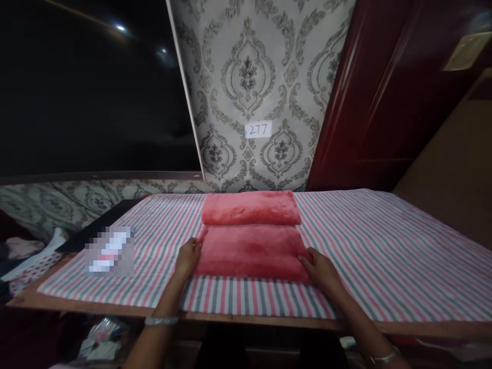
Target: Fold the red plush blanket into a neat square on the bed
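A pinkish-red plush cloth [251, 251] lies in the middle of the striped tablecloth, its near part flat and roughly rectangular. Beyond a narrow crease, a thicker folded section [249, 209] of the same red plush runs across the back; I cannot tell whether both parts are one piece. My left hand [188, 258] is closed on the near part's left edge, with the fingertips at its upper corner. At the opposite edge, my right hand [321, 267] pinches the plush between thumb and fingers.
Under the plush, a pink, grey and white striped cloth [384, 246] covers the table. A blurred-out item [110, 251] lies at left. Behind stand a large dark screen [96, 92], patterned wallpaper with a paper label [258, 129] reading 277, and a dark red panel [369, 102].
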